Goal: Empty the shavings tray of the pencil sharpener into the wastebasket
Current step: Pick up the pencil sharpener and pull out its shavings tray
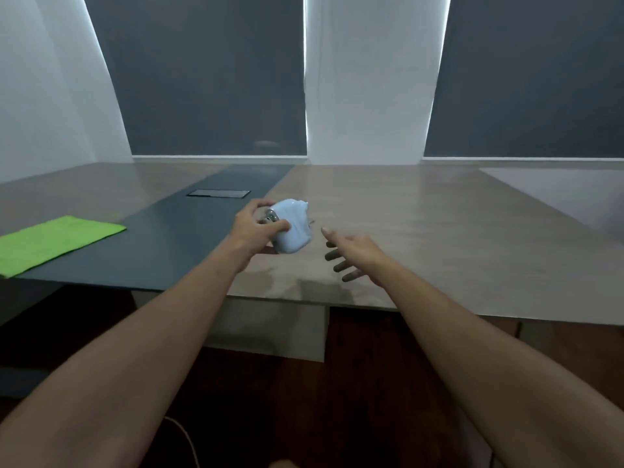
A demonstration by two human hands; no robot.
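I see one pencil sharpener (291, 228), one green cloth (57, 243) and two hands. The sharpener is pale blue and rounded, with a shiny metal part on its left side. It sits in the middle of the frame on the table (422, 214). My left hand (251, 231) wraps its fingers around it. My right hand (351, 253) is spread wide and holds nothing, just right of it.

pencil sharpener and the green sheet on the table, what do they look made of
Pencil sharpener: probably glossy pale blue plastic, going by its soft highlights; the silvery part by the left hand looks like metal. Green sheet: flat, matte, thin, either cloth or paper; I cannot tell which.
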